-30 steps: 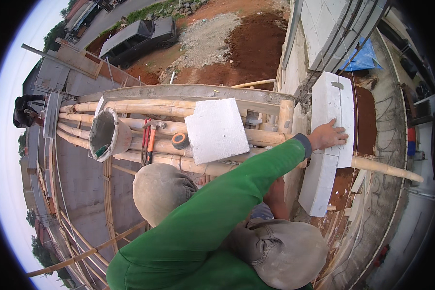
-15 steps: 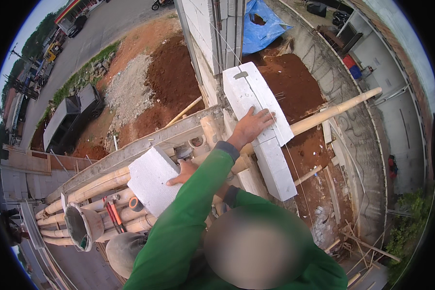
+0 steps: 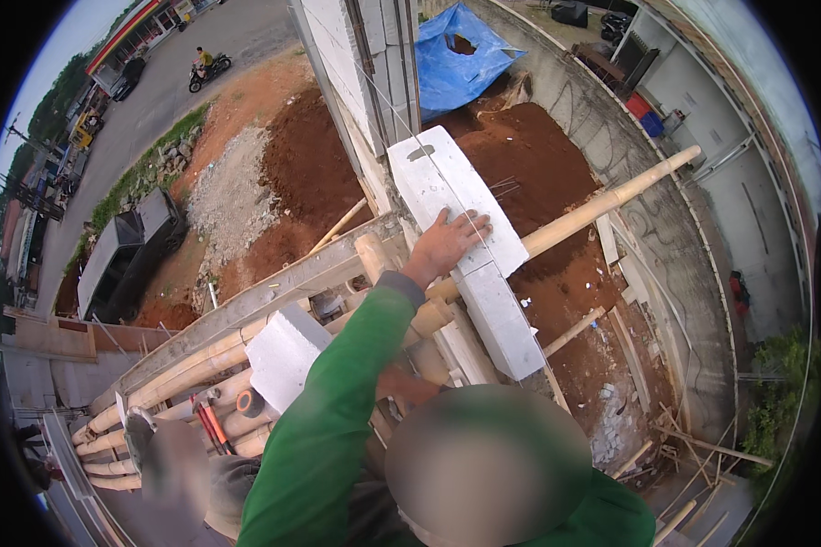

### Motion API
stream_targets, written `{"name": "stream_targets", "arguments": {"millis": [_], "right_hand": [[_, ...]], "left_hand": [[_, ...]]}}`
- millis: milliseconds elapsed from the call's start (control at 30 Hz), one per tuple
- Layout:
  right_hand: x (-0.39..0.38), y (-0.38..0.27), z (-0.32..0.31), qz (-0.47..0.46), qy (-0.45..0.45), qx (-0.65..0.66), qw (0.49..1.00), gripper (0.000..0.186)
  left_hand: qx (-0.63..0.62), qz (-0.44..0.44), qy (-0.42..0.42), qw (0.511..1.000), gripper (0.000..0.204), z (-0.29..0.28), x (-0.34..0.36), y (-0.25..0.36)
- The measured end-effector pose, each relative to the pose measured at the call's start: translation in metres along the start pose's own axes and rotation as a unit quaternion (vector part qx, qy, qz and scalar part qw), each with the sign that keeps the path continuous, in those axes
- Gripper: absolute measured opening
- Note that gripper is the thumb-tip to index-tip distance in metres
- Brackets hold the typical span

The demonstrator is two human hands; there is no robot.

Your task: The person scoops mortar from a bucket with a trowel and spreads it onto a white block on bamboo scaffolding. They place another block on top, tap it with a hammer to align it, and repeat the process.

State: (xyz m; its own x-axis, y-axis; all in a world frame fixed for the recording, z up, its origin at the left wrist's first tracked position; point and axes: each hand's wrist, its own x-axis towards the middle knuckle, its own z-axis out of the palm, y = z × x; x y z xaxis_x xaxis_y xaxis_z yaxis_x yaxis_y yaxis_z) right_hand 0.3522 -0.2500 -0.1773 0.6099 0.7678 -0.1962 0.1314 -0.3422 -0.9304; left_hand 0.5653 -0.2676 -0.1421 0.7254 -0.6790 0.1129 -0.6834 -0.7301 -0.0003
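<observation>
A white aerated concrete block lies on top of the wall beside the column, with a grey mortar smear on its far end. My left hand rests flat on its near part, fingers spread. Another white block continues the row toward me. A thin string line runs over the blocks. My right hand is low beneath my left arm, blurred, its fingers hidden by the green sleeve. A loose white block, notched at one side, sits on the bamboo poles left of my arm.
Bamboo scaffold poles stretch leftward, carrying red-handled tools and an orange-rimmed roll. A block column rises ahead. One bamboo pole juts right over red soil. A blue tarp lies beyond.
My right hand has come off the loose block and drawn back to the right beneath my left arm. My left hand still lies on the wall block. The whole view has shifted slightly.
</observation>
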Motion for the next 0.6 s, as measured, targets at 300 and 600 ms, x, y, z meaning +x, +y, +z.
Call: {"name": "stream_targets", "arguments": {"millis": [300, 600], "right_hand": [[-0.124, 0.001, -0.139, 0.117, 0.048, 0.261, 0.957, 0.076], [-0.219, -0.006, -0.178, 0.104, 0.126, 0.286, 0.944, 0.084]], "left_hand": [[0.001, -0.004, -0.036, 0.999, 0.081, -0.012, 0.005, -0.001], [-0.022, 0.017, -0.038, 0.999, 0.078, -0.018, 0.004, -0.003]]}}
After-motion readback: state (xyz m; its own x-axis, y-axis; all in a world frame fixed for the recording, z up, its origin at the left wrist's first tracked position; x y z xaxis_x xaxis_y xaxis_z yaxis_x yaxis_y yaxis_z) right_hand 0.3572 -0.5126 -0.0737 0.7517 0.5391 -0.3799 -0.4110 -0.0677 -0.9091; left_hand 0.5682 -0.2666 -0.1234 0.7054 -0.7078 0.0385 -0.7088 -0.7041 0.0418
